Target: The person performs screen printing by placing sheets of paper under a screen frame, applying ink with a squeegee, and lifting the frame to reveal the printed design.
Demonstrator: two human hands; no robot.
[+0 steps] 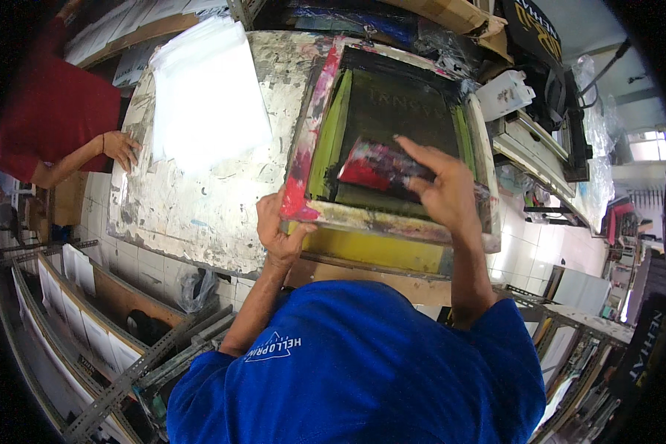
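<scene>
Framed screen (pixel 377 216), the landmark of this entry: rectangular, paint-stained border, dark mesh edged with yellow-green strips; we find it on the right part of a spattered worktable (pixel 192 222).

Left hand (pixel 278 231): at the screen's near left corner, thumb and fingers closed around the border.

Right hand (pixel 449 183): above the screen's right half, thumb and forefinger parted on either side of the dark end of a flat tool (pixel 368 164); blur keeps us from telling whether they pinch it.

Flat tool: smeared red, white and black; we place it over the screen's mesh.

Yellow board (pixel 374 246): showing below the screen's near edge.

White sheets (pixel 211 96): a pile left of the screen.

White container (pixel 505 95): just right of the screen's far right corner.

Co-worker's hand (pixel 118 148): touching the worktable, well left of the screen.
</scene>
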